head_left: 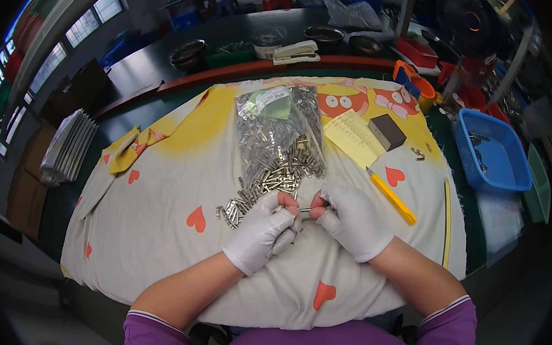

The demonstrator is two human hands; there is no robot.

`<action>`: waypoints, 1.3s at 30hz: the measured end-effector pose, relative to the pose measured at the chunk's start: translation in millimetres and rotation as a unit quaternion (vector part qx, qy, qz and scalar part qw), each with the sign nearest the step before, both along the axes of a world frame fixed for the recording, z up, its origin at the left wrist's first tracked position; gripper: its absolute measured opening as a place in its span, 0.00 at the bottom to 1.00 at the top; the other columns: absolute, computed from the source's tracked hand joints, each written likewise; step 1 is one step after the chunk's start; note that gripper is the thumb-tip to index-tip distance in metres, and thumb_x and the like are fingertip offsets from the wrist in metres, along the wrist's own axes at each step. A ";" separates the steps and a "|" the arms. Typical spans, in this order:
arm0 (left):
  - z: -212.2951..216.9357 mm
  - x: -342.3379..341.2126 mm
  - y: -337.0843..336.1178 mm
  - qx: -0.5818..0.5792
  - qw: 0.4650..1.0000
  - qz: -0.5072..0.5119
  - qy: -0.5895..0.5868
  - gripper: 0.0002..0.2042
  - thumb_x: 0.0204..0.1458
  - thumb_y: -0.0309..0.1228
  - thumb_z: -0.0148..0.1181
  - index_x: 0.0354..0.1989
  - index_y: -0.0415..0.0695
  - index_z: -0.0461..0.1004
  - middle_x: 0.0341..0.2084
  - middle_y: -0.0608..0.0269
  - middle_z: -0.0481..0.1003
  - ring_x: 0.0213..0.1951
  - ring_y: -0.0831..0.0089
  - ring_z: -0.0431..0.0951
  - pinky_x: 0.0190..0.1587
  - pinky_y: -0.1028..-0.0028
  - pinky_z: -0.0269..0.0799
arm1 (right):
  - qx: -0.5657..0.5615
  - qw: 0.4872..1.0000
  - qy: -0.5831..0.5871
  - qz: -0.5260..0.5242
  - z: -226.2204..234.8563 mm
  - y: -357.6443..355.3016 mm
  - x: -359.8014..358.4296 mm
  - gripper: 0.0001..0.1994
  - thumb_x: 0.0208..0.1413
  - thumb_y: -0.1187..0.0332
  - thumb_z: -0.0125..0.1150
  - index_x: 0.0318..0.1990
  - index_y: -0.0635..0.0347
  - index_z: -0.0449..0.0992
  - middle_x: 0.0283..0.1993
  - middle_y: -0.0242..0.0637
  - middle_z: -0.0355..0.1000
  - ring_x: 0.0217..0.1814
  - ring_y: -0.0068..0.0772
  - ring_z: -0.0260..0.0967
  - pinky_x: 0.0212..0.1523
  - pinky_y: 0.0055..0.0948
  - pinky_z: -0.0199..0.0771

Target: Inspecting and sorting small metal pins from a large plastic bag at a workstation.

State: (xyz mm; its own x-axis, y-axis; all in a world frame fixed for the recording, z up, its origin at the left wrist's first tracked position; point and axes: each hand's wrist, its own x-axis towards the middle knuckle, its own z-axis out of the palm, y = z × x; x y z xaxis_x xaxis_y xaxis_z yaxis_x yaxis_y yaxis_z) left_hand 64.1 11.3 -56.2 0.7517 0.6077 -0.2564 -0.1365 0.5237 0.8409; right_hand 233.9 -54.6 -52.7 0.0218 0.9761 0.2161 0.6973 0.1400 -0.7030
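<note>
A: Item under the fingers?
B: A small metal piece (305, 210), located between the two hands, just in front of the loose pile and above the cloth.
A: Grip?
B: Left hand (260, 228) closed, bare fingertips pinching the left end. Right hand (355, 225) likewise closed on the right end. Both wear white gloves with some fingertips exposed.
A: Next outward?
B: Pile of metal parts (278, 178), silvery, spilling from the mouth of a clear plastic bag (253, 135). Its near edge lies just beyond the left hand.
A: Right of the bag?
B: Yellow paper sheet (353, 140), with a dark block (387, 131) at its right edge. Nearer the right hand, a yellow cutter (396, 200), lying diagonally.
A: Underneath?
B: Pale cloth (155, 228) with red hearts, wrinkled.
A: Far right?
B: Blue basin (500, 161), a few metal pieces inside.
</note>
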 end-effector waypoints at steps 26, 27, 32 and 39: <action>-5.2 -2.6 0.3 0.048 0.996 -0.050 0.059 0.13 0.58 0.40 0.43 0.28 0.43 0.65 0.13 0.67 0.65 0.07 0.83 0.55 0.10 0.82 0.47 | 0.117 0.988 0.102 -0.004 -2.2 -5.5 -3.9 0.07 0.44 0.70 0.62 0.31 0.58 0.74 0.27 0.41 0.70 0.29 0.41 0.69 0.30 0.31 0.68; -5.5 -2.4 0.4 0.053 0.996 -0.047 0.055 0.14 0.58 0.41 0.43 0.28 0.43 0.65 0.13 0.67 0.65 0.08 0.82 0.56 0.10 0.82 0.47 | 0.117 0.988 0.102 -0.004 -1.7 -5.6 -3.7 0.07 0.44 0.70 0.62 0.31 0.58 0.74 0.27 0.41 0.70 0.29 0.41 0.69 0.30 0.31 0.68; -1.9 -2.4 -0.6 0.037 0.995 -0.048 0.075 0.14 0.58 0.41 0.42 0.28 0.43 0.65 0.16 0.66 0.67 0.09 0.82 0.57 0.10 0.82 0.48 | 0.101 0.993 0.063 0.013 0.9 -6.3 -2.0 0.07 0.43 0.72 0.63 0.32 0.62 0.74 0.28 0.39 0.70 0.29 0.35 0.69 0.30 0.27 0.68; -3.5 -3.3 3.6 0.012 0.999 -0.043 -0.009 0.13 0.58 0.40 0.42 0.31 0.43 0.63 0.18 0.65 0.67 0.07 0.82 0.53 0.11 0.82 0.49 | 0.190 0.980 0.054 0.009 -5.3 3.1 -7.1 0.08 0.42 0.72 0.61 0.33 0.61 0.74 0.33 0.40 0.69 0.35 0.44 0.67 0.34 0.34 0.67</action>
